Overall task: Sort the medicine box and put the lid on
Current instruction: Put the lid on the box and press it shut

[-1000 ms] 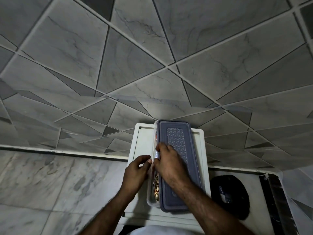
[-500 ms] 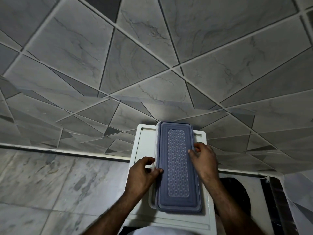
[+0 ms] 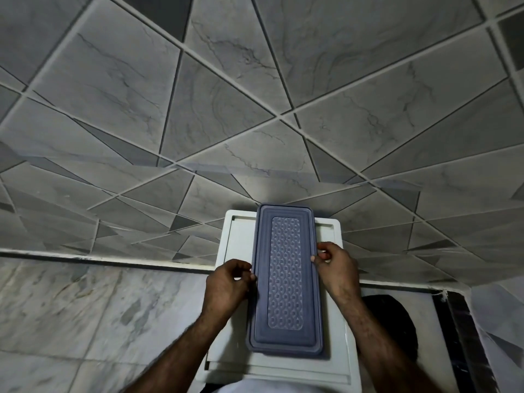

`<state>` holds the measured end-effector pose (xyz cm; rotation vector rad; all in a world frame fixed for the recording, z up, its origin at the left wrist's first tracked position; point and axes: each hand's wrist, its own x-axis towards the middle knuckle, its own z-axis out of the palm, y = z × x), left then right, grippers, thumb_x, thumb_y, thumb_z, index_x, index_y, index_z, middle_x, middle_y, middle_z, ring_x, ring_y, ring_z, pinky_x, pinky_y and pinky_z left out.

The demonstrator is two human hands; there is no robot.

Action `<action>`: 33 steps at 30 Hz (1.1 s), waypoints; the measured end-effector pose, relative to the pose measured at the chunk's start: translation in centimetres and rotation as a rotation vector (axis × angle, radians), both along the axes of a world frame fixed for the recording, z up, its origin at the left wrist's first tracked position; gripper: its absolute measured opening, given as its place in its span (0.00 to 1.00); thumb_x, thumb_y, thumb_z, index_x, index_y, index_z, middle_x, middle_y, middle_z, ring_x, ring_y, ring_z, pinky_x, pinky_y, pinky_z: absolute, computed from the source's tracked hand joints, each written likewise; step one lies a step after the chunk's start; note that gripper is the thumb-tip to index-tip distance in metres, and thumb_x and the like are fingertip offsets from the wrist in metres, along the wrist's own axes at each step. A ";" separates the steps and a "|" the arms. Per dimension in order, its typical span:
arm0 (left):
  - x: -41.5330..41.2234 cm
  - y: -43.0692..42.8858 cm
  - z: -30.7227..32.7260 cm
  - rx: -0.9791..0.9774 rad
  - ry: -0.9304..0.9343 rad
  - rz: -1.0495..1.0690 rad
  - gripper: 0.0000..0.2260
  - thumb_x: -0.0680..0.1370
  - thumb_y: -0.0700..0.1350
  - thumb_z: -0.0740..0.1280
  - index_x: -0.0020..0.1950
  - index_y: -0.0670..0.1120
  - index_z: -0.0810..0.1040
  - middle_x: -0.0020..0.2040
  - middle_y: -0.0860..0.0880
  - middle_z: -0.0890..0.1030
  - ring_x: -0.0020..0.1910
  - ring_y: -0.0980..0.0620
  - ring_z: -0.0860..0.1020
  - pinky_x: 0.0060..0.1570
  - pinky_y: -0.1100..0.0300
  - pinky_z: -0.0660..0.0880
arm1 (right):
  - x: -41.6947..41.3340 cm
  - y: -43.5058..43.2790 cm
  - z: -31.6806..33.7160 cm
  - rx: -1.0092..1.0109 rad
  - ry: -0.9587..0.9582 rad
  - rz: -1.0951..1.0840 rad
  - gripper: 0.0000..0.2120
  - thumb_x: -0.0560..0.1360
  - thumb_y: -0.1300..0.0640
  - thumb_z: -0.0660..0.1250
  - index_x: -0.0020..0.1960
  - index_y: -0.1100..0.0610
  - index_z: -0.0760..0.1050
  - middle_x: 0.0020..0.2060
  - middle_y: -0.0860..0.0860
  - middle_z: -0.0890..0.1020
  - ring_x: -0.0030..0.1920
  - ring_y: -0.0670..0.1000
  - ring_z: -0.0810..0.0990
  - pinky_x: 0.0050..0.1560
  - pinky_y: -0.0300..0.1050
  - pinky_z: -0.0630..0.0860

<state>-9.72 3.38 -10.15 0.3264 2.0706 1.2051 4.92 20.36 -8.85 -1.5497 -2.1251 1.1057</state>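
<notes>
A long grey-blue lid with a textured centre panel lies flat over the medicine box, covering it fully; the box and its contents are hidden beneath. It rests on a white stool top. My left hand presses its fingertips against the lid's left long edge. My right hand pinches the lid's right long edge, a little farther away than the left.
The white stool stands against a wall of grey geometric tiles. Marble floor spreads to the left. A dark round object sits on the floor right of the stool, beside a dark strip.
The lid slid left from an offset position until it covers the box squarely. My right hand moved from the lid's left side to its right edge; both hands now press the long sides.
</notes>
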 end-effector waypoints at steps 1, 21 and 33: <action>0.0 0.1 0.0 0.003 -0.025 0.009 0.05 0.73 0.40 0.72 0.45 0.49 0.82 0.43 0.47 0.85 0.43 0.43 0.84 0.45 0.47 0.83 | 0.0 0.0 -0.1 -0.012 0.012 -0.007 0.12 0.72 0.60 0.71 0.55 0.56 0.80 0.42 0.50 0.83 0.45 0.53 0.82 0.49 0.45 0.78; -1.8 2.4 0.1 0.007 -0.284 -0.058 0.05 0.76 0.44 0.70 0.44 0.43 0.80 0.39 0.45 0.81 0.38 0.49 0.79 0.38 0.58 0.78 | 1.4 2.4 -0.1 -0.640 0.191 -0.150 0.07 0.72 0.55 0.73 0.39 0.57 0.78 0.31 0.51 0.79 0.29 0.47 0.73 0.33 0.40 0.73; -7.1 12.3 -1.6 0.098 -0.225 0.102 0.12 0.72 0.51 0.71 0.41 0.41 0.84 0.37 0.45 0.79 0.36 0.49 0.74 0.37 0.58 0.72 | -5.8 8.0 -2.6 -0.419 0.232 -0.265 0.16 0.71 0.52 0.71 0.28 0.56 0.74 0.25 0.49 0.75 0.27 0.49 0.70 0.33 0.40 0.67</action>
